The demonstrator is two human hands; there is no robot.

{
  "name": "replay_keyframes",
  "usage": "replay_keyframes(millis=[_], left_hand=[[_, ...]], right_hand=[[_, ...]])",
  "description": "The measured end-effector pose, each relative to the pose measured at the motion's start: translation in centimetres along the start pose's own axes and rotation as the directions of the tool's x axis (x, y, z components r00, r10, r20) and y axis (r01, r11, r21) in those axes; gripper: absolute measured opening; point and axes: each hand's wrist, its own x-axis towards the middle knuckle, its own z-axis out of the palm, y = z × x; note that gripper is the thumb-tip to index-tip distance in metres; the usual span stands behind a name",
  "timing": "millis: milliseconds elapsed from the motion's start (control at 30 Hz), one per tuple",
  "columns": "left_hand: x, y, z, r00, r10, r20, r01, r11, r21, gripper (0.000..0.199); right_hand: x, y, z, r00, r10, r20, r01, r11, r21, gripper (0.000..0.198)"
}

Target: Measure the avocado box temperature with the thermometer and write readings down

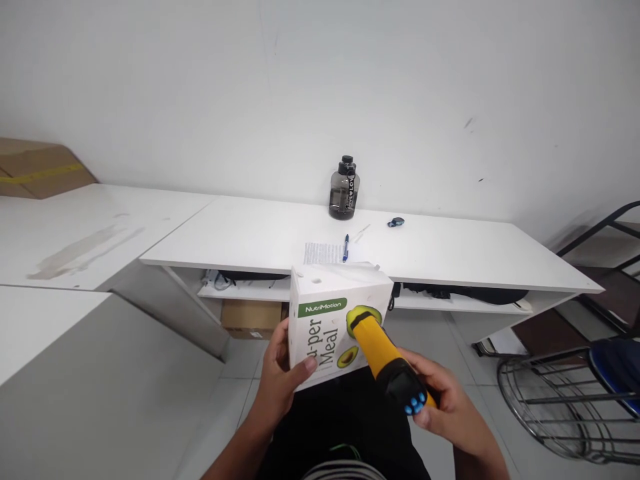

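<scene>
– Looking through your head camera, what do your left hand and its fingers have?
– They grasp a white carton, flat-faced and straight-edged, its front printed with glossy avocados. Your thumb presses that front, and the carton tilts before the near edge of your smooth white desk.
– And your right hand?
– Your fingers curl around a handheld device, its long, rounded yellow body running into black, with blue spots near your thumb. Its far end overlaps the carton's front; I cannot tell whether the two touch.
– What else lies around you?
– Beyond the carton, a see-through grey bottle with a black cap stands upright near the wall. A slim blue pen lies beside rows of fine writing. On your left sits a brown cardboard box with a yellow strip; on your right, curved metal bars meet a blue seat.
</scene>
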Motion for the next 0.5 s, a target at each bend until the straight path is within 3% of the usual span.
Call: replay_keyframes(millis=[133,400,500], left_hand=[[0.2,-0.1,-0.4,1.000,0.004,0.008,-0.004,1.000,0.019,0.080],[0.9,-0.3,-0.2,0.996,-0.065,-0.055,0.068,0.995,0.070,0.080],[2.2,-0.4,-0.6,0.990,-0.090,-0.106,0.100,0.990,0.098,0.079]], right_hand=[[-0.1,0.1,-0.4,1.000,0.023,-0.010,-0.024,0.997,-0.071,0.067],[1.4,1.0,1.1,0.997,0.031,0.078,-0.041,0.991,0.131,0.070],[2.3,1.6,2.0,0.997,0.001,-0.074,0.007,0.995,0.104,0.066]])
